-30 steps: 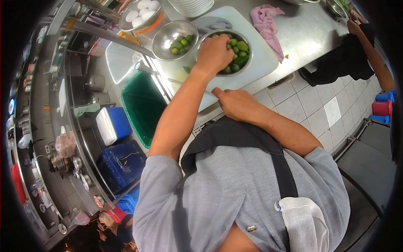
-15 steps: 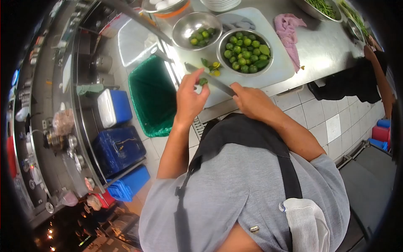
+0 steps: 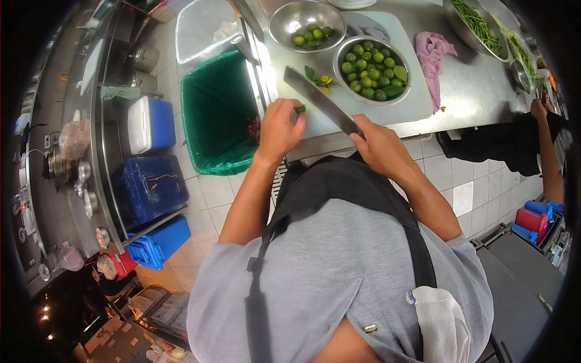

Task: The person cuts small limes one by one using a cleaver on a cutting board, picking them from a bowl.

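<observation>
My left hand is closed at the near edge of the white cutting board, its fingers pinching a small green lime, mostly hidden. My right hand grips the handle of a broad-bladed knife. The blade points up and left over the board, apart from the lime. Beyond it lie a green leaf and yellow-green trimmings. A steel bowl full of whole limes sits on the board to the right. Another steel bowl, further left, holds several limes.
A green-lined bin stands left of the counter. A pink cloth lies right of the board, and a bowl of green beans sits beyond it. Another person's arm is at the far right. Blue coolers stand on the left.
The lime in my left hand has come lower, and the fingers now cover more of it. The knife blade has swung away from the left hand. The whole view has shifted slightly.
</observation>
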The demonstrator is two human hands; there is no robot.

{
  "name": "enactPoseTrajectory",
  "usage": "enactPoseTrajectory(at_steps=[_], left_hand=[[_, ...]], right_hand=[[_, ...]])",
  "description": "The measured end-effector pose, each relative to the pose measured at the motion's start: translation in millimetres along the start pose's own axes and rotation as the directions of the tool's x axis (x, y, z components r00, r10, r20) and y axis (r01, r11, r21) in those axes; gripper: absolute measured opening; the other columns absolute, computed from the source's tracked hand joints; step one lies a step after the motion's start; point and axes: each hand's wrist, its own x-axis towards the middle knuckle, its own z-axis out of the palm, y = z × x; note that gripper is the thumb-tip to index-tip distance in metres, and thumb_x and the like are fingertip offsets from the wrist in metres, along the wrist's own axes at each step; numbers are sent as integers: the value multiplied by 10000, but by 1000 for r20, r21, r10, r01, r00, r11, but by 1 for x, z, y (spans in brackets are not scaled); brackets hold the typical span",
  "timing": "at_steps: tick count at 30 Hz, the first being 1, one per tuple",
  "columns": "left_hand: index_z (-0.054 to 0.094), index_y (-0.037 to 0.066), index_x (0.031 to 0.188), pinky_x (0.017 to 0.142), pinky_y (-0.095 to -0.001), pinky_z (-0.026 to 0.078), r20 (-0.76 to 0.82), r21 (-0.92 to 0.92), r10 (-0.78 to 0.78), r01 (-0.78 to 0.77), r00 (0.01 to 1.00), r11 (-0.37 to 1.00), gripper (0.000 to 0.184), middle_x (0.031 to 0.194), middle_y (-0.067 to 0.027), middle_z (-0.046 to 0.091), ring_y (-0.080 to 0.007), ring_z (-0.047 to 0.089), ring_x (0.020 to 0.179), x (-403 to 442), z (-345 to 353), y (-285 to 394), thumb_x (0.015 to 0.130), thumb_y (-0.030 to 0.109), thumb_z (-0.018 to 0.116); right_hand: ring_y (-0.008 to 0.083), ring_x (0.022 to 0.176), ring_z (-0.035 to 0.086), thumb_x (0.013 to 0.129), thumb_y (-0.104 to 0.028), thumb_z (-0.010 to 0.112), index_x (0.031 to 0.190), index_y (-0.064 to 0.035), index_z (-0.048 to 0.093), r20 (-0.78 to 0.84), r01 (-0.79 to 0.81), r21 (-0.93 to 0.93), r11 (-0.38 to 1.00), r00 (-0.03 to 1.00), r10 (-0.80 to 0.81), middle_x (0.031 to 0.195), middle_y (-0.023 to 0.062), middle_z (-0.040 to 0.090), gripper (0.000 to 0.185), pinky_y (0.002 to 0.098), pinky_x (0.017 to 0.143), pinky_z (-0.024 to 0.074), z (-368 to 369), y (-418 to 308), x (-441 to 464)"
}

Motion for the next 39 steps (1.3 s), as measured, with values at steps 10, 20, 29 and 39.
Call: enactPoseTrajectory(at_steps=[10, 20, 29, 39], left_hand=[[694, 8, 1048, 818, -410, 556, -1, 70, -79, 78, 997, 994, 228, 963, -151, 707, -309, 694, 901, 2, 6, 3, 847, 91, 763], [681, 24, 1020, 814, -449, 527, -16, 56, -63, 64, 998, 996, 211, 971, -160, 675, -352, 657, 919, -3, 5, 11, 826, 65, 755], [669, 0, 1008, 789, -388, 524, -324, -64, -93, 76, 941, 995, 228, 931, -136, 658, -291, 634, 843, 75, -25, -2, 818, 67, 775], [751, 35, 1064, 905, -473, 541, 238, -48, 169, -162, 956, 986, 266, 1063, -167, 733, -383, 679, 1012, 176, 37, 47, 859, 202, 767]], right_hand=[[525, 931, 661, 1029, -152, 597, 1220, -43, 483, 49, 6, -8, 1000, 999, -5, 1017, 268, 709, 248, 608, 793, 488, -13, -10, -25], [523, 908, 674, 1031, -163, 587, 1185, -21, 494, 83, 68, -49, 996, 994, -64, 939, 297, 706, 229, 617, 794, 499, 10, -8, 34], [537, 936, 657, 1032, -167, 579, 1231, -40, 493, 68, 6, -40, 999, 998, -3, 989, 290, 708, 251, 624, 810, 485, 2, 8, 20], [491, 858, 707, 972, -78, 528, 1174, -7, 521, -21, 85, -105, 991, 996, -87, 899, 280, 719, 214, 594, 759, 543, 11, 6, 13]])
